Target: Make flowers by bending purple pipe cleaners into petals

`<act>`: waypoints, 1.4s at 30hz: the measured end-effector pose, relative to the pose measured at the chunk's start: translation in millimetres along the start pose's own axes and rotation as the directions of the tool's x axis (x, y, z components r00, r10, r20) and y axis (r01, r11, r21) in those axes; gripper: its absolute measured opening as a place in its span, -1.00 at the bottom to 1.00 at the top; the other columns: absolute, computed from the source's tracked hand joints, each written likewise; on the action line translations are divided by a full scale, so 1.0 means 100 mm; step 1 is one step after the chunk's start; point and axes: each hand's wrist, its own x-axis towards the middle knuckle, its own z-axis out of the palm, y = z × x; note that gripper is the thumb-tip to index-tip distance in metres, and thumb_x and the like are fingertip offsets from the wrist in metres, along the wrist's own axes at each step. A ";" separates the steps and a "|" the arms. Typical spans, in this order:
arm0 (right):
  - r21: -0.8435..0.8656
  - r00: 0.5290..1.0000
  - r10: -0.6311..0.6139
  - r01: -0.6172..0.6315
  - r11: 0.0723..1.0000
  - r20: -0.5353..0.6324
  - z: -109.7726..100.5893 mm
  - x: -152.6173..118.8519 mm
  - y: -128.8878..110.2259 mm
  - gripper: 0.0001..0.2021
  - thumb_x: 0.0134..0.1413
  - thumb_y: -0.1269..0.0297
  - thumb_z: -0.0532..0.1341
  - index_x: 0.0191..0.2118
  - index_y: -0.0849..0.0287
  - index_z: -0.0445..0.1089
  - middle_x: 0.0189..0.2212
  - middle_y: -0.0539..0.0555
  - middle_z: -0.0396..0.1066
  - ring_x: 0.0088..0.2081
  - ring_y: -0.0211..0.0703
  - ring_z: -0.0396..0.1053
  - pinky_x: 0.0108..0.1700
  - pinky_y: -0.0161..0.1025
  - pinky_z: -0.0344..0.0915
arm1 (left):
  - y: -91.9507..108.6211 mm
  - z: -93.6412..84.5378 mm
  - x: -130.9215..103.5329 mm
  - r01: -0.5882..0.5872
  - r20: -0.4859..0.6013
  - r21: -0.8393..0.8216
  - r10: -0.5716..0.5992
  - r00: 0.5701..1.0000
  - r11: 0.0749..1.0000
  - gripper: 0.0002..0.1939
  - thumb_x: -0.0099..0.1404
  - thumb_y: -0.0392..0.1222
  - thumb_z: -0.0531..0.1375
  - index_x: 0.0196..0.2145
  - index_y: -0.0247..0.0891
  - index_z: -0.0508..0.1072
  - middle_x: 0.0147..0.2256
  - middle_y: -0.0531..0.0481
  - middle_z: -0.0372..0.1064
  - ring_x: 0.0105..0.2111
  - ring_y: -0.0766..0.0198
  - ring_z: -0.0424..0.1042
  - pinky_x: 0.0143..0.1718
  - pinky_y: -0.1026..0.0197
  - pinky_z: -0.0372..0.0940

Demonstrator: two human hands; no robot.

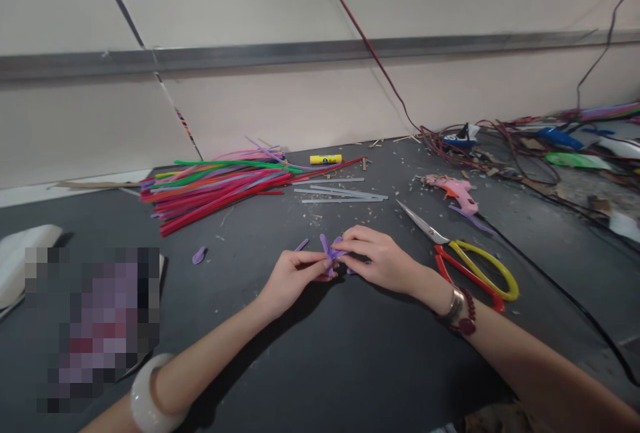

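Observation:
A small purple piece made of fuzzy stems (330,253) is held between both hands near the middle of the dark table. My left hand (295,279) pinches its lower left side with thumb and fingers. From the right, my right hand (377,259) grips it with bent fingers. Parts of the purple piece are hidden behind the fingertips. A short purple loop (199,255) lies on the table to the left. Scissors with red and yellow handles (445,243) rest beside my right forearm, blades apart slightly or closed, I cannot tell.
Behind the hands lie a bundle of coloured fuzzy stems (220,189), a yellow tube (325,159) and clear glue sticks (345,191). A pink glue gun (457,193) sits at the right with its black cord (555,286). Tangled red wires (440,145) lie farther back.

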 end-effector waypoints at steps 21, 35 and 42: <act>0.275 0.931 0.329 -0.361 0.891 0.157 -0.18 0.03 0.27 -0.87 0.03 0.34 0.15 -0.28 0.18 0.40 -0.39 0.04 0.40 -0.34 -0.24 0.34 -0.25 -0.24 0.28 | 0.02 -0.03 0.04 -0.012 -0.151 -0.169 -0.014 0.988 0.985 -0.82 -0.01 -0.24 0.29 -0.40 -0.36 0.48 -0.42 -0.09 0.50 -0.37 0.27 0.48 -0.22 0.23 0.35; 0.724 0.888 0.407 -0.425 0.544 0.215 -0.01 0.06 0.10 -0.71 -0.08 0.43 0.22 -0.15 0.15 0.30 -0.39 0.02 0.43 -0.33 -0.27 0.41 -0.20 -0.23 0.34 | 0.01 -0.01 0.03 0.056 -0.076 -0.459 -0.102 0.992 0.887 -0.92 0.05 -0.32 0.26 -0.44 -0.34 0.42 -0.43 -0.01 0.49 -0.34 0.31 0.47 -0.25 0.31 0.36; 0.412 0.953 0.304 -0.272 0.870 -0.012 0.07 0.06 -0.07 -0.88 -0.01 0.37 0.19 -0.29 0.13 0.43 -0.35 0.01 0.44 -0.30 -0.24 0.39 -0.21 -0.28 0.30 | 0.02 0.02 0.00 0.113 0.004 -0.445 -0.124 0.992 0.888 -0.86 0.04 -0.29 0.27 -0.39 -0.36 0.42 -0.43 -0.06 0.49 -0.38 0.29 0.47 -0.23 0.25 0.36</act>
